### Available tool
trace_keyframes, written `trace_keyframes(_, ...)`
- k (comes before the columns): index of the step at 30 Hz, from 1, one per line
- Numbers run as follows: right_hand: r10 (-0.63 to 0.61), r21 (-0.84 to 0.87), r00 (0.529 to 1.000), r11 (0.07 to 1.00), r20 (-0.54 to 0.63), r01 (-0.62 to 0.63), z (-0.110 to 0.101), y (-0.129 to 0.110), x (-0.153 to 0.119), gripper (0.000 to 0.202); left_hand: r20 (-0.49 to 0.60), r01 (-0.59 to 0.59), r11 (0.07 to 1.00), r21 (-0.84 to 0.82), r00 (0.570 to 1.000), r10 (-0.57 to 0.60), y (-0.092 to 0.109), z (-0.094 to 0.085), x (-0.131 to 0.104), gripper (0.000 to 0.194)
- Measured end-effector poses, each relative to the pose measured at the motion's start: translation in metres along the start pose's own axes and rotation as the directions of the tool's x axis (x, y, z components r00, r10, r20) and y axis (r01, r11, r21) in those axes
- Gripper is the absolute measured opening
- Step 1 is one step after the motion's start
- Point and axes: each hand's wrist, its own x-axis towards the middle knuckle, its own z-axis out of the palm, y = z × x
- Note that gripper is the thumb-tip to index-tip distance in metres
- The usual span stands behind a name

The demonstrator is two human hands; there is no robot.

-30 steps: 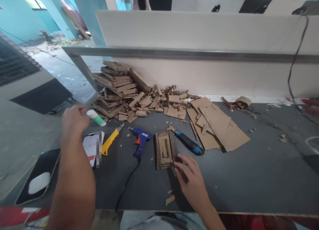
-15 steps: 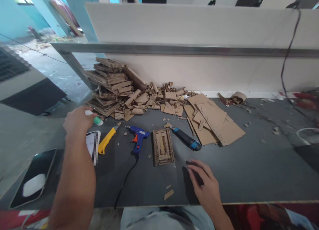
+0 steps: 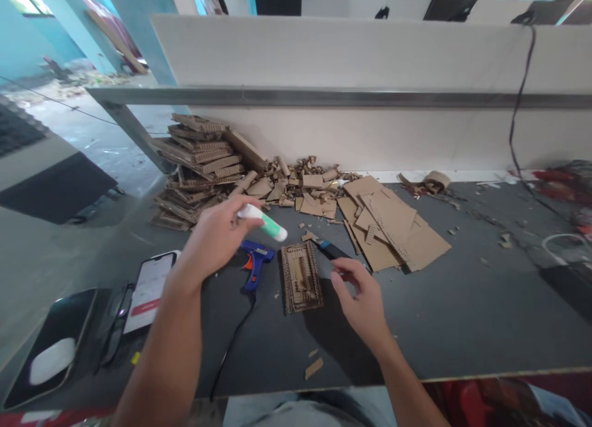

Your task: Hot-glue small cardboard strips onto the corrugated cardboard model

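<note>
My left hand (image 3: 221,232) is closed on a white and green tube (image 3: 264,222), held above the table between the cardboard pile and the glue gun. The blue glue gun (image 3: 255,263) with an orange trigger lies just below the tube. Right of it, a small rectangular piece of layered corrugated cardboard (image 3: 301,276) rests flat. My right hand (image 3: 357,291) hovers to the right of this piece, thumb and forefinger curved and apart, with nothing visible between them. A blue and black cutter (image 3: 332,249) lies behind my right hand, partly covered by it.
Stacked cardboard panels (image 3: 203,155) and scraps (image 3: 305,183) line the back. Flat cardboard sheets (image 3: 393,223) lie at centre right. A lit phone (image 3: 150,291), glasses (image 3: 115,325) and a dark phone with a white case on it (image 3: 53,360) are at left.
My left hand has moved right with the tube, from beside the lit phone to above the glue gun. My right hand has moved up and slightly left, now partly over the blue cutter.
</note>
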Motion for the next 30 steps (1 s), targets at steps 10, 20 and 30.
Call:
trace_keyframes(10, 0.070, 0.020, 0.996, 0.997, -0.048, -0.069, 0.010, 0.021, 0.000, 0.021, 0.026, 0.110, 0.986, 0.125, 0.993, -0.114, -0.044, -0.022, 0.004, 0.033)
trace_keyframes(20, 0.139, -0.012, 0.976, 0.990, -0.166, -0.143, 0.004, 0.041, -0.008, 0.025, -0.046, 0.236, 0.958, 0.164, 0.972, -0.232, -0.080, -0.038, 0.001, 0.037)
trace_keyframes(30, 0.190, 0.190, 0.976, 0.959, 0.109, -0.209, 0.009, 0.019, 0.031, 0.028, 0.109, 0.010, 0.997, 0.077, 0.994, -0.018, -0.037, -0.018, 0.014, 0.034)
